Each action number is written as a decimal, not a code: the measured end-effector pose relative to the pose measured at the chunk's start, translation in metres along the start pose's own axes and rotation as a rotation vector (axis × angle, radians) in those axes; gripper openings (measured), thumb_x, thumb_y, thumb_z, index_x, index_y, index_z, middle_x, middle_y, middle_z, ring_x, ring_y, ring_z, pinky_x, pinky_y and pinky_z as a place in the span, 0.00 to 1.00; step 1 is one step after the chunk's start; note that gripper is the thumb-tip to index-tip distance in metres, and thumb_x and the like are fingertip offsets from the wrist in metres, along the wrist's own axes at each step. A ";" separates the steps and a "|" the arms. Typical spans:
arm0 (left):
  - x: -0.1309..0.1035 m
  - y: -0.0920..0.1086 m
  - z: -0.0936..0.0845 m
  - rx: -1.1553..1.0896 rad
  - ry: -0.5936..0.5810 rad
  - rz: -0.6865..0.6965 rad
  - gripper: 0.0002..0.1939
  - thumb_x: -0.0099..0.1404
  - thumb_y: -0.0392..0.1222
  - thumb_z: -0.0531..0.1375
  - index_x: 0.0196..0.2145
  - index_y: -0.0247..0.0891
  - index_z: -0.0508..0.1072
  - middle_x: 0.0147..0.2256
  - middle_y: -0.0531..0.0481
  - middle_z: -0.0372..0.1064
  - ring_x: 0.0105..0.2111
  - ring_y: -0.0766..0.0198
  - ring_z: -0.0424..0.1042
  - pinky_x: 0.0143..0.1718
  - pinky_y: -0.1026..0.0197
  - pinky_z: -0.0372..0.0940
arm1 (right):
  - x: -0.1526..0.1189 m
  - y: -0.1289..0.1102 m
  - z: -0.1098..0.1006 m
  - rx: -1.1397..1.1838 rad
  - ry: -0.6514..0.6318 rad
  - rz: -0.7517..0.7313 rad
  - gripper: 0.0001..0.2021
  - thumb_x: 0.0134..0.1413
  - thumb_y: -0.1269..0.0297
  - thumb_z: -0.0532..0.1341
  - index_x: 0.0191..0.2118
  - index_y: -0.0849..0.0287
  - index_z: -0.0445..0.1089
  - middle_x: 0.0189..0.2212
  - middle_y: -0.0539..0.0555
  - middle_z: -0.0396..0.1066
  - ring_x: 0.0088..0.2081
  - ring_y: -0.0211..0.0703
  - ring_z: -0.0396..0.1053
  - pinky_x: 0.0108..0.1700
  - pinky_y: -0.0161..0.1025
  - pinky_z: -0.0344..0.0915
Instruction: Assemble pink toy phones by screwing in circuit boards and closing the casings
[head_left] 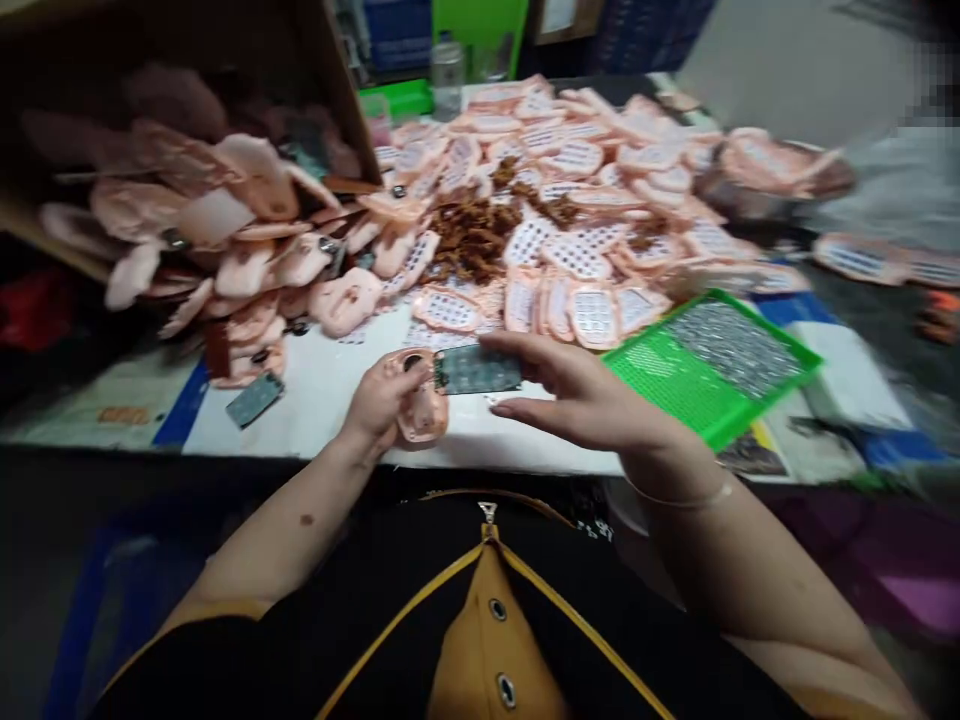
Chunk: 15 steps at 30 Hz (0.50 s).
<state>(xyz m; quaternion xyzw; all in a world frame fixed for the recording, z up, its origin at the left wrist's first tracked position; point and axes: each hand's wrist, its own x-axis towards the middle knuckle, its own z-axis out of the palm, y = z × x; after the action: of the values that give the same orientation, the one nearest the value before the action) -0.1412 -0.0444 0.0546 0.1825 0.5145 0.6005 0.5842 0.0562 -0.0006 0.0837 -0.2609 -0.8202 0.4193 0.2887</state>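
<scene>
My left hand (379, 400) is closed around a pink plastic housing (425, 415), its thumb across the inner side by a dark round part. A green circuit board (480, 370) extends right from the housing, its left end close to my left thumb. My right hand (581, 395) is at the board's other end, fingers along the top edge and thumb beside the lower edge. Whether that thumb touches the board is hard to see. Both hands are just above the white work surface (495, 435).
Pink keypad housings (592, 315) lie heaped behind my hands, with brown wires (476, 235) among them. A cardboard box (330, 60) spills more housings at left, near a loose circuit board (255, 400). At right, a green tray (712, 435) contains many small metal pieces (739, 345).
</scene>
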 end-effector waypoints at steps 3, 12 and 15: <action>0.013 -0.012 -0.014 0.011 -0.017 0.054 0.13 0.43 0.36 0.73 0.26 0.36 0.75 0.24 0.54 0.74 0.26 0.65 0.72 0.34 0.63 0.66 | -0.004 0.017 -0.001 0.019 0.018 -0.038 0.23 0.58 0.63 0.62 0.59 0.53 0.67 0.52 0.58 0.73 0.49 0.47 0.73 0.50 0.44 0.72; 0.023 -0.033 -0.027 -0.018 -0.269 -0.082 0.08 0.53 0.40 0.69 0.31 0.34 0.77 0.26 0.51 0.74 0.25 0.66 0.72 0.31 0.65 0.64 | 0.000 0.032 0.003 -0.219 0.280 -0.055 0.08 0.56 0.56 0.65 0.38 0.50 0.79 0.32 0.54 0.70 0.33 0.41 0.69 0.32 0.39 0.67; 0.021 -0.034 -0.028 -0.110 -0.310 -0.174 0.10 0.54 0.42 0.69 0.32 0.33 0.77 0.28 0.49 0.75 0.27 0.64 0.74 0.33 0.63 0.67 | 0.003 0.031 0.006 -0.082 0.225 0.030 0.10 0.59 0.54 0.62 0.39 0.52 0.77 0.34 0.54 0.74 0.35 0.41 0.72 0.34 0.39 0.69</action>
<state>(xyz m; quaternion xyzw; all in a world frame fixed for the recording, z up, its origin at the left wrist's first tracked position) -0.1518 -0.0441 0.0071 0.1956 0.3986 0.5396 0.7153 0.0559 0.0137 0.0557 -0.3302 -0.7951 0.3577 0.3617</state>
